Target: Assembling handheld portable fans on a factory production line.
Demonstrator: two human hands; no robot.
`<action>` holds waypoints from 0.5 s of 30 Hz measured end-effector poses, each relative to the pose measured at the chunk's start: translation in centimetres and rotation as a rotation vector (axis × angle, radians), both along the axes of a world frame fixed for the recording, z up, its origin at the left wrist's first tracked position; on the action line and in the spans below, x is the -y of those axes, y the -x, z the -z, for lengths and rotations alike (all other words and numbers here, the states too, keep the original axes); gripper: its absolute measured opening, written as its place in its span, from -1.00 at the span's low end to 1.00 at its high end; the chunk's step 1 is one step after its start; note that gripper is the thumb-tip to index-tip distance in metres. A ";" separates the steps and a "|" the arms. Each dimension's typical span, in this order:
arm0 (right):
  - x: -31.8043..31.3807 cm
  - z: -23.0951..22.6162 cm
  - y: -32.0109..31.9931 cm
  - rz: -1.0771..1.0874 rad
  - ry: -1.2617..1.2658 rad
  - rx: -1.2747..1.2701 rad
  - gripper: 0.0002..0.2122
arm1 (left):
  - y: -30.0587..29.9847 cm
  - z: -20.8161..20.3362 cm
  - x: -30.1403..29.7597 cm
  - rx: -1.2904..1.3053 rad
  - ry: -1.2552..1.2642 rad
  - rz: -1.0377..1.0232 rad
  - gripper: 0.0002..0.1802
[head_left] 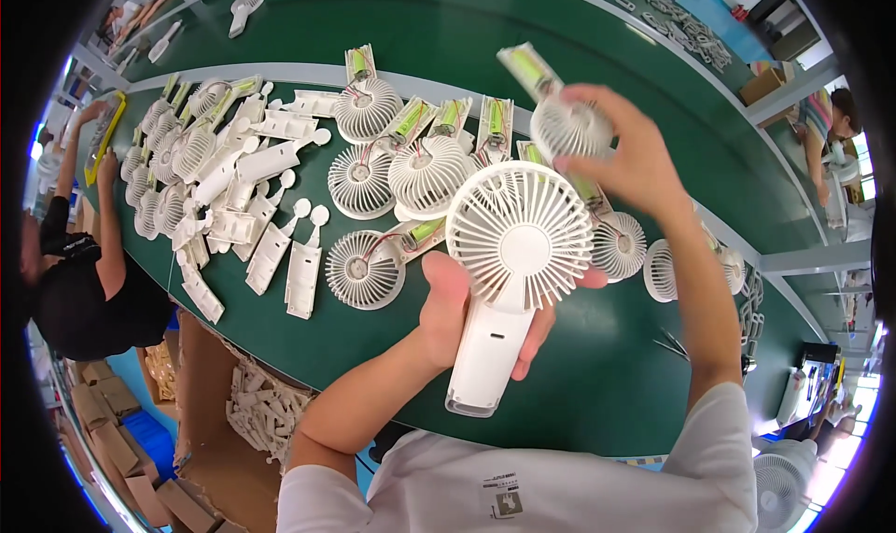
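Note:
My left hand (444, 304) is closed around a white handheld fan (490, 356), its round grille upward and its handle slanting toward me. A small dark slot shows in the handle. Higher up on the right, my right hand (635, 150) grips a second fan, an open fan assembly (565, 130), by the rim of its grille. Its handle half is uncovered, with a green battery (529, 69) inside; this part is slightly blurred. Several similar assemblies lie just beyond my left hand, among them a round grille (365, 270) with red wires.
White handle shells (303, 276) and more fan assemblies cover the left of the green table (579, 384). A cardboard box (210, 384) of white parts stands below its left edge. At the left, a co-worker (89, 290) reaches over a yellow tray (105, 136). Tweezers (670, 344) lie right.

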State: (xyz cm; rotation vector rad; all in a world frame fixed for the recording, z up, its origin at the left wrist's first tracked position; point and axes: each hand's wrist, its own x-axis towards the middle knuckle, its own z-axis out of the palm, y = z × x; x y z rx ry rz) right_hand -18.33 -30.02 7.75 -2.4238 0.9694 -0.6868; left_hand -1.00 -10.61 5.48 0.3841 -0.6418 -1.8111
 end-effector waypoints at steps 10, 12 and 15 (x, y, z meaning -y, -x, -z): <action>-15.2 -1.3 7.9 0.144 0.131 -0.029 -0.54 | 1.0 0.6 -1.5 0.152 0.178 0.227 0.60; -16.9 -1.2 10.8 0.217 0.046 -0.087 -0.62 | 2.4 0.0 -2.9 0.094 0.126 0.134 0.65; -19.8 -0.5 14.6 0.408 -0.051 -0.134 -0.74 | 4.4 1.3 -5.2 0.000 0.047 0.085 0.73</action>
